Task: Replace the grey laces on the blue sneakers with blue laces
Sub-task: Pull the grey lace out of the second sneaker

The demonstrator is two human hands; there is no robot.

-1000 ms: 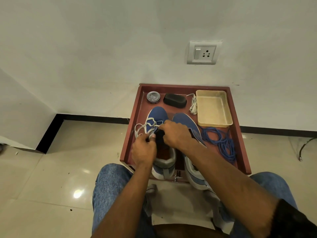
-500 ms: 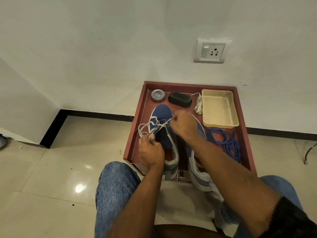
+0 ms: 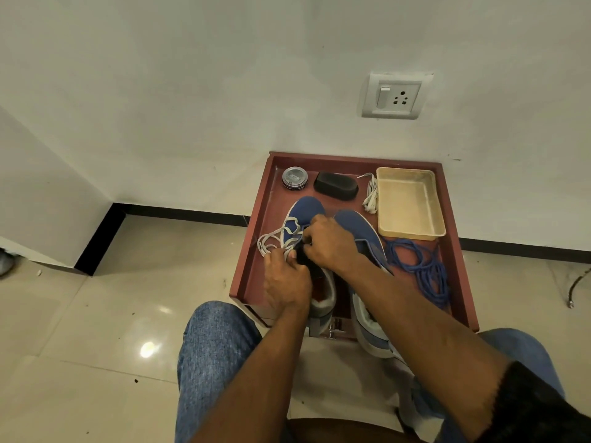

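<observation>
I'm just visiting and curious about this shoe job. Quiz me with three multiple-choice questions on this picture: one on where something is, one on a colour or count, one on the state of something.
1. Where does the loose blue lace lie?
A. inside the cream tray
B. on the red tray, beside the right sneaker
C. on the floor tiles

2. How many blue sneakers are on the red tray?
A. one
B. two
C. three

3. What is the state of the grey lace on the left sneaker?
A. tied in a neat bow
B. fully removed
C. loosened, partly pulled out, gripped by the left hand

Answers:
1 B, it is piled beside the right sneaker, below the cream tray.
2 B, a pair sits side by side.
3 C, loops hang loose while some still cross the eyelets.
</observation>
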